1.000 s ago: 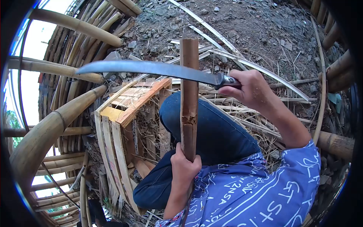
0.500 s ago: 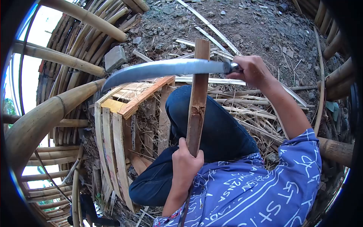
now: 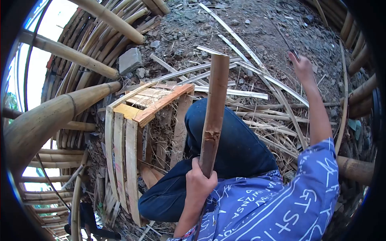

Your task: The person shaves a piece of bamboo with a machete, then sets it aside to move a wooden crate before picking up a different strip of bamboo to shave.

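My left hand (image 3: 200, 182) is closed around the lower end of a split bamboo piece (image 3: 216, 92), which stands up in front of my bent knee. A rough brown node marks the bamboo about two thirds of the way down. Out to the far right, well apart from the bamboo, my right hand (image 3: 302, 70) grips the dark handle of a machete (image 3: 286, 40). Its curved blade shows almost edge-on, as a thin dark line pointing up and away.
A slatted wooden crate (image 3: 132, 152) stands left of my legs. Pale bamboo strips (image 3: 241, 40) and shavings (image 3: 269, 128) litter the soil. Behind the crate are a grey block (image 3: 130, 61) and thick bamboo poles (image 3: 44, 120). Someone in dark clothing (image 3: 90, 221) is partly visible at lower left.
My right hand has swung the machete away to the right and up, off from across the bamboo; the blade has turned edge-on. My left hand still holds the bamboo.
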The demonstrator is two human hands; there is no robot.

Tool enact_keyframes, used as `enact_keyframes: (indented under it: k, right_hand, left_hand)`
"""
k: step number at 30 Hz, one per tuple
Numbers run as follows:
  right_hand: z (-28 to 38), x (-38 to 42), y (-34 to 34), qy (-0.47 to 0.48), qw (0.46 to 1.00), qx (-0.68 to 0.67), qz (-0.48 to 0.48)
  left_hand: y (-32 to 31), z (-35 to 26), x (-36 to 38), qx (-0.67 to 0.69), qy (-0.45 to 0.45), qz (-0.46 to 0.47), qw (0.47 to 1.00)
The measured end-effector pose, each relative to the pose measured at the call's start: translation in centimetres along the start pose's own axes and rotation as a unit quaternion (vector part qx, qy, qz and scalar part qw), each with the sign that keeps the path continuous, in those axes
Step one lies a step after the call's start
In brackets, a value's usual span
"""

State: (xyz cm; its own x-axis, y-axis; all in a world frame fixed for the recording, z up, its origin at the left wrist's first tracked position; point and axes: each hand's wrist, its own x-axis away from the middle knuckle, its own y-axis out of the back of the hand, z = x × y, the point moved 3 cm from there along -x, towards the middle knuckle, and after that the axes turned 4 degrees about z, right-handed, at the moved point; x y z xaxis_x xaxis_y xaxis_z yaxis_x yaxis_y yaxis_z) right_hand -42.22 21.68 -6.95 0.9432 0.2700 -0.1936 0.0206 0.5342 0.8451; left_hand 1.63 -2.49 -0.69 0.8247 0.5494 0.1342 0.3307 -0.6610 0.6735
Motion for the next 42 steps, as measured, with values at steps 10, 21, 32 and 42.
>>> enact_keyframes:
  k: [10, 21, 32, 42]
  right_hand:
    - [7.6, 15.4, -9.3, -0.251, 0.814, -0.502, 0.145]
    - [16.5, 15.9, -7.8, -0.113, 0.804, -0.557, 0.174]
    - [19.5, 16.6, 1.4, 0.046, 0.86, -0.468, 0.197]
    - [18.4, 16.8, -0.3, 0.127, 0.939, -0.223, 0.228]
  left_hand:
    - [0.5, -1.2, -2.4, -0.022, 0.07, 0.089, 0.993]
    - [1.6, -0.9, -1.8, 0.014, 0.101, 0.071, 0.992]
    - [1.4, -5.1, -3.2, -0.207, 0.007, 0.049, 0.977]
    - [0.9, -3.9, -3.6, -0.241, 0.028, 0.085, 0.966]
